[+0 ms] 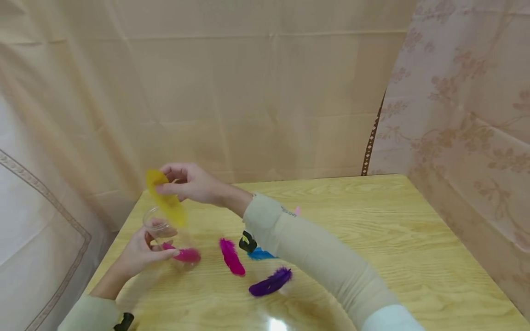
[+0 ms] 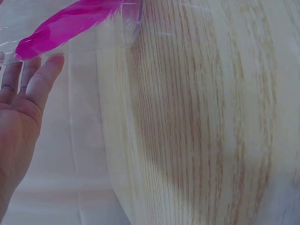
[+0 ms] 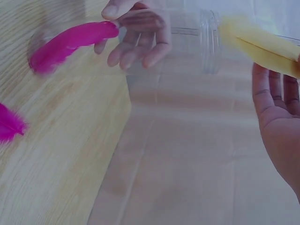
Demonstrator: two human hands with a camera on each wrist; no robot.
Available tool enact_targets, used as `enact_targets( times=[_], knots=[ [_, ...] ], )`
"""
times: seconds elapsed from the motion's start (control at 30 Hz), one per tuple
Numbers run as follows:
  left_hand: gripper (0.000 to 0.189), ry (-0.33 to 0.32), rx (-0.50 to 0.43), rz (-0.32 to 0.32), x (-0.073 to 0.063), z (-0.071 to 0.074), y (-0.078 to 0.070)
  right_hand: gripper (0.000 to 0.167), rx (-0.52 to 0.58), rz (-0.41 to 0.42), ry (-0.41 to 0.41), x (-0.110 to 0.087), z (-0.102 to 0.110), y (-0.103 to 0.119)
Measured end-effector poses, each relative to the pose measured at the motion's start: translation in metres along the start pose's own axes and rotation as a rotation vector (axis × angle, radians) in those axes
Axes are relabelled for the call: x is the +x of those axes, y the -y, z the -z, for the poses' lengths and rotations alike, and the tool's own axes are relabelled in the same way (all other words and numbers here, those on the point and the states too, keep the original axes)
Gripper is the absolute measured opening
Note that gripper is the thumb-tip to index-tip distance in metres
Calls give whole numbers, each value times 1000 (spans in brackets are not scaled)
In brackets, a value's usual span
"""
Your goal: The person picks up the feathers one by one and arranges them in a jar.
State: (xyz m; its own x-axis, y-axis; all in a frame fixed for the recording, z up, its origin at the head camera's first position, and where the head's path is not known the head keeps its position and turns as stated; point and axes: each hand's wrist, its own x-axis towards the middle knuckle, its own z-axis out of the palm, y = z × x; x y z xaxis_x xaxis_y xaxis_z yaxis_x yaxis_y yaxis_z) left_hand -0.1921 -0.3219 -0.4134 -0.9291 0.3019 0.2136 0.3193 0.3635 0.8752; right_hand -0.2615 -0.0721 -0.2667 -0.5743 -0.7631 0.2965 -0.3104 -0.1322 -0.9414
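Note:
My left hand [image 1: 138,255] grips a clear jar [image 1: 154,225], tilted with its open mouth toward the upper left in the head view. Inside lies a pink feather [image 1: 189,255], which also shows through the clear wall in the left wrist view. Between the thumb and fingers of my right hand [image 1: 198,185] a yellow feather [image 1: 170,206] is pinched, hanging just beside the jar's mouth. In the right wrist view the tip of the yellow feather [image 3: 267,49] is close to the jar's rim [image 3: 209,42]; whether they touch, I cannot tell.
On the wooden table [image 1: 352,220] lie a magenta feather [image 1: 232,257], a purple feather [image 1: 270,282] and a blue feather [image 1: 261,253], partly behind my right sleeve. A bit of light pink [image 1: 297,211] peeks out beyond that sleeve. Curtains [image 1: 265,101] hang behind the table.

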Motion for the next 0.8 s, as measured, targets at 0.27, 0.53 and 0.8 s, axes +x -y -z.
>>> enact_targets(
  times=[0.27, 0.53, 0.8],
  knots=[
    [59, -1, -16, -29, 4, 0, 1, 24, 73, 97, -42, 7, -5, 8],
    [64, -3, -24, 10, -2, -2, -1, 25, 86, 102, -54, 10, -12, 9],
    [63, -12, 22, 1, 0, -1, -5, 24, 38, 112, -60, 11, -14, 11]
  ],
)
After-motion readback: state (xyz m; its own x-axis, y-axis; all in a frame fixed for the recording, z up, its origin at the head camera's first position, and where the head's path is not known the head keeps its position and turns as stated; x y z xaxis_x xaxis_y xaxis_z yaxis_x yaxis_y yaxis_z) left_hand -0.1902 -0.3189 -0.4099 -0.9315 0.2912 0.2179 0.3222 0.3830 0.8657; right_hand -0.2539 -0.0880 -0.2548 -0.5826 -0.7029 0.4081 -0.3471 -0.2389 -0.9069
